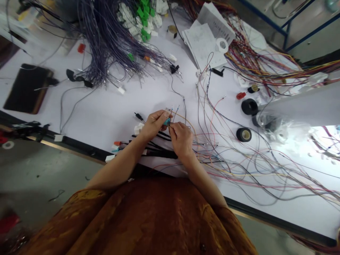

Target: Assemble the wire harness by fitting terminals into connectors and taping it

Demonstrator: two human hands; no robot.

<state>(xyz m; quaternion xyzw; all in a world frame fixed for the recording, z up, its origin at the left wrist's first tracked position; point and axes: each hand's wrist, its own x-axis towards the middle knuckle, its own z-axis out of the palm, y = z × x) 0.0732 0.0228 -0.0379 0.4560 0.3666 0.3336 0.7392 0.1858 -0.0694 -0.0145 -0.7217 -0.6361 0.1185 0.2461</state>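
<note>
Near the front of the white table, my left hand [154, 124] is closed around a small teal connector [166, 122]. My right hand [182, 139] meets it from the right, thumb and forefinger pinched on a thin wire at the connector's side. Fingertips cover much of the connector, so how far the wire sits in it cannot be seen. A few loose wire ends with metal terminals [177, 107] stick up just beyond the fingers. Below both hands lies a bundle of black-sleeved cables [162, 151], with white and orange connectors [117, 143] at its left end.
Purple wires [99, 46] and a pile of green and white connectors [143, 17] fill the back left. Papers [205, 42] lie at the back with a tape ring. Black tape rolls [243, 135] and long loose wires [255, 164] spread rightward. A dark phone-like slab [28, 88] rests far left.
</note>
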